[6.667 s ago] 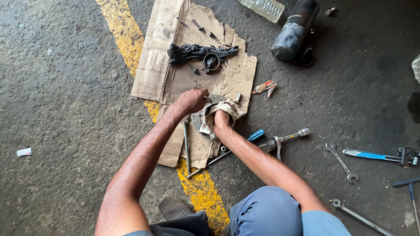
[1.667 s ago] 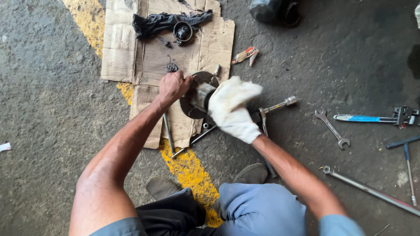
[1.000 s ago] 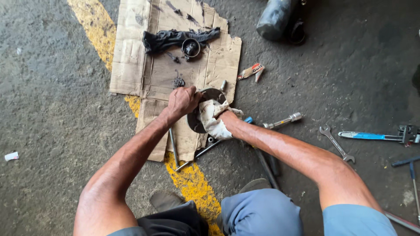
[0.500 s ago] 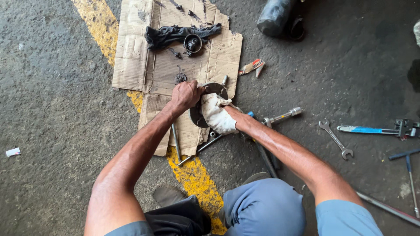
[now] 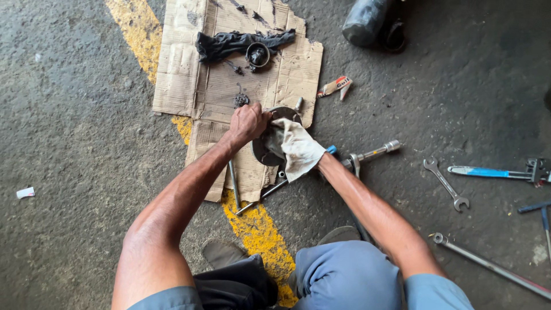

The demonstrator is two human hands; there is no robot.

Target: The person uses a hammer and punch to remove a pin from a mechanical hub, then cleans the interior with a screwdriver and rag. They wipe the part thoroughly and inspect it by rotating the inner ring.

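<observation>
Down at the centre of the frame, a person crouches over a concrete floor [image 5: 74, 115], both bare forearms reaching forward to one round, dark metal part [image 5: 265, 150] that lies on a torn sheet of cardboard [image 5: 189, 69]. The left hand [image 5: 248, 121] is closed over the upper left edge of the metal part, apparently to steady it. The right hand [image 5: 298, 150] is wrapped in a dirty white cloth [image 5: 294, 146] and pressed against the part's right side; its grip is hidden by the cloth, so how its fingers sit cannot be told, though the cloth itself is bunched in it, as if for wiping.

The cardboard seems to serve as a work mat, keeping greasy pieces off the floor. On its upper area lie a black rag [image 5: 229, 43] and, touching it, a small round ring-shaped piece [image 5: 257, 55]. A painted yellow stripe [image 5: 138, 34] runs under the cardboard from the upper left toward the bottom centre.

Tools lie spread within arm's reach. A long ratchet-like bar [image 5: 373, 152] sits just right of the cloth, and thin metal rods poke out below the part. Further right lie an open-ended spanner [image 5: 446, 183] and a blue-handled tool [image 5: 493, 172]. A long steel bar [image 5: 488, 264] lies at the lower right. A dark cylinder [image 5: 367, 20] rests at the top right, and a small crumpled packet [image 5: 336, 86] lies between it and the cardboard.
</observation>
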